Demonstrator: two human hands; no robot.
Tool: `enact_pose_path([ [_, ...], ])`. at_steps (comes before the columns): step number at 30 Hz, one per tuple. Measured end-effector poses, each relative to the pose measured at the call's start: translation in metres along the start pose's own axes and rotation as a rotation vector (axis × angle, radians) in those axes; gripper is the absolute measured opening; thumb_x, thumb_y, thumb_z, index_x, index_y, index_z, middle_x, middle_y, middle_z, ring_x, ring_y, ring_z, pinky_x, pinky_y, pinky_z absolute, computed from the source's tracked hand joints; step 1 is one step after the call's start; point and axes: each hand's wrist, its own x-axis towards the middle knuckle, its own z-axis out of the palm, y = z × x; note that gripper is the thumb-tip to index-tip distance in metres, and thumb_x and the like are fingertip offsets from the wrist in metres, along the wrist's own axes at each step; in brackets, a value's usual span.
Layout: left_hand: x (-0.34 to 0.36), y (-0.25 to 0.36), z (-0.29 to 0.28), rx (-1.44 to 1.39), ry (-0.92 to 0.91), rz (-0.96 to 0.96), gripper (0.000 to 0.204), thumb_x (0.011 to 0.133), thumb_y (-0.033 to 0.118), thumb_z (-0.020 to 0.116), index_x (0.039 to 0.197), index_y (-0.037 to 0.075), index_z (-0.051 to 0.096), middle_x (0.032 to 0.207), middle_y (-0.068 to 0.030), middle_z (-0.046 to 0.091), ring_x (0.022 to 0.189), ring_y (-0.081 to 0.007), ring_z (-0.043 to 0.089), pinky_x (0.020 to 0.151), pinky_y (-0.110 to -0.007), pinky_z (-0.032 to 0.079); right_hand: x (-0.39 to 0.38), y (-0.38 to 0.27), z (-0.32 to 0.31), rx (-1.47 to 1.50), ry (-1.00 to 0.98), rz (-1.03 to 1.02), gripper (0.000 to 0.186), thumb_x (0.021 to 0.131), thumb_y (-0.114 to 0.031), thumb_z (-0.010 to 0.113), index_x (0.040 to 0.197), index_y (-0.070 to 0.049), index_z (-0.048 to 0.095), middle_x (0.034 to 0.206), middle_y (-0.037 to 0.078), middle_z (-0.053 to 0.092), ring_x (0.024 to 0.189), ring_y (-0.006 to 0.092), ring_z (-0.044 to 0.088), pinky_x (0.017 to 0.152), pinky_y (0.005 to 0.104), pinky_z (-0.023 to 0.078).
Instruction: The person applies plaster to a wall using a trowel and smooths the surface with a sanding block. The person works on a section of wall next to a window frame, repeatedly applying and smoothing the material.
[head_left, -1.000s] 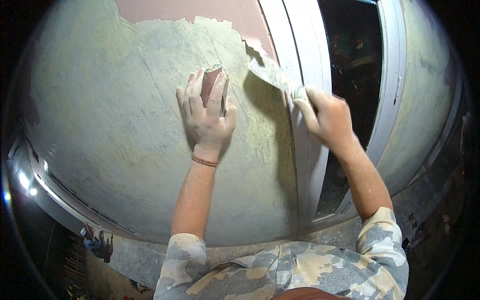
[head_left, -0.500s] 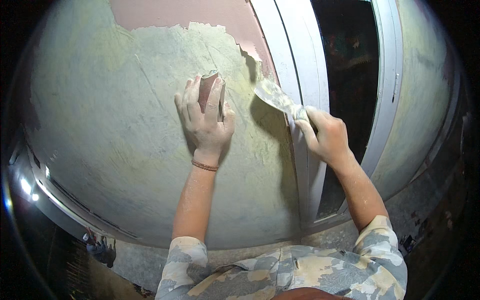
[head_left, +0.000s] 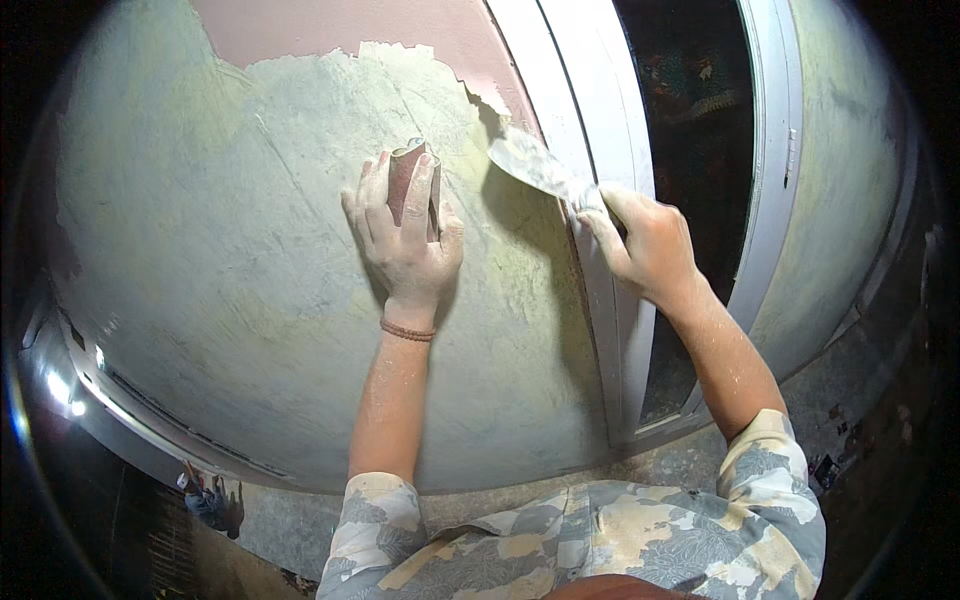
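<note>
White dust coats the fingers of the right hand [head_left: 650, 246], closed around the handle of a broad-bladed, white-smeared metal scraper [head_left: 527, 162]. Gripping close to the blade probably steadies its edge, which lies slantwise just beside the ragged border of the far, dull-pink paint [head_left: 320, 25]; whether it touches, I cannot tell. Leftward, the left hand [head_left: 408, 255], fingers parted, holds a reddish-brown, pale-edged roll of sandpaper-like sheet [head_left: 402, 185], likely to have it handy while bracing on the grey-green plaster wall [head_left: 250, 260]. That surface looks mottled, scratched and yellowed in patches, running left from the white-painted frame [head_left: 605, 110].
</note>
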Motion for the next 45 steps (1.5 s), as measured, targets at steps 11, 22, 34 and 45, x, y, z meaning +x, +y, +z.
enact_pose_path([
  [11, -0.004, -0.004, 0.004, -0.054, 0.017, -0.013, 0.065, 0.082, 0.020, 0.060, 0.147, 0.022, 0.058, 0.148, -0.0194, 0.049, 0.146, -0.0412, 0.041, 0.125, -0.067, 0.023, 0.005, 0.003, -0.006, -0.050, -0.132, 0.045, 0.027, 0.098, -0.029, 0.067, 0.100, -0.002, 0.071, 0.084, 0.020, 0.071, 0.074, 0.0351, 0.072, 0.066, 0.0422, 0.057],
  [22, -0.002, -0.001, 0.002, -0.044, 0.004, -0.032, 0.063, 0.083, 0.020, 0.060, 0.147, 0.022, 0.060, 0.147, -0.0199, 0.051, 0.145, -0.0396, 0.044, 0.125, -0.064, 0.025, 0.009, 0.008, -0.011, -0.061, -0.146, 0.029, 0.028, 0.098, -0.029, 0.068, 0.103, -0.002, 0.072, 0.080, 0.018, 0.071, 0.070, 0.0335, 0.072, 0.064, 0.0416, 0.056],
  [34, -0.003, -0.001, 0.002, -0.047, -0.007, -0.044, 0.069, 0.079, 0.018, 0.060, 0.148, 0.022, 0.058, 0.148, -0.0186, 0.049, 0.146, -0.0397, 0.042, 0.125, -0.065, 0.025, 0.014, 0.017, -0.010, -0.053, 0.009, -0.096, 0.033, 0.099, -0.035, 0.069, 0.099, -0.002, 0.075, 0.075, 0.018, 0.070, 0.062, 0.0314, 0.070, 0.059, 0.0398, 0.054],
  [45, -0.005, 0.001, 0.003, -0.022, -0.008, -0.047, 0.063, 0.082, 0.020, 0.062, 0.146, 0.022, 0.060, 0.149, -0.0186, 0.049, 0.147, -0.0404, 0.042, 0.125, -0.065, 0.023, 0.013, 0.018, -0.009, -0.048, 0.056, -0.111, 0.030, 0.099, -0.032, 0.068, 0.101, -0.004, 0.075, 0.080, 0.017, 0.071, 0.067, 0.0322, 0.071, 0.062, 0.0415, 0.055],
])
